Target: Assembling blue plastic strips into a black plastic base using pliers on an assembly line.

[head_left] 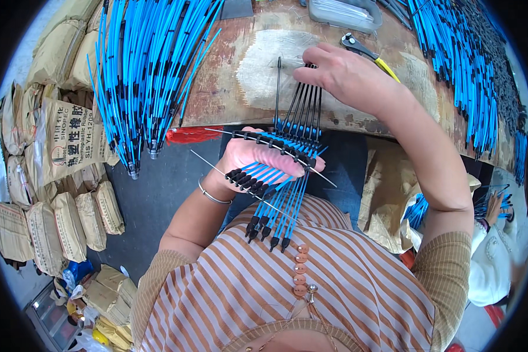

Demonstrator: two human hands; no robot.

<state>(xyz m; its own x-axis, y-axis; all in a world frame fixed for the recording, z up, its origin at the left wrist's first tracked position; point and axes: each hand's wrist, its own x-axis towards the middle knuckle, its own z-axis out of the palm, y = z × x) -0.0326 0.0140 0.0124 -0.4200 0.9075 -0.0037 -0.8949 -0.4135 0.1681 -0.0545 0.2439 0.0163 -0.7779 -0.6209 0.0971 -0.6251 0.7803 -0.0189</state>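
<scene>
My left hand [264, 159], with a bangle at its wrist, is closed around a row of thin blue rods [295, 202] with black fittings. The rods run from the table edge down over my striped shirt, their black tips pointing toward me. Two thin metal wires [270, 206] cross the row through its black fittings, one on either side of my fingers. Over the table, my right hand [330, 71] pinches the far black ends [304, 105] of the rods together. One black rod [278, 88] stands apart at the left of that group, its tip over a pale patch.
Pliers with a yellow handle [366, 51] and a clear box of thin metal pieces [345, 14] lie farther back. Blue rod bundles [149, 70] hang over the table's left; more rods [460, 82] cover its right. A red bundle [195, 135] and paper sacks [67, 138] are leftward. Another person's white sleeve [488, 267] shows right.
</scene>
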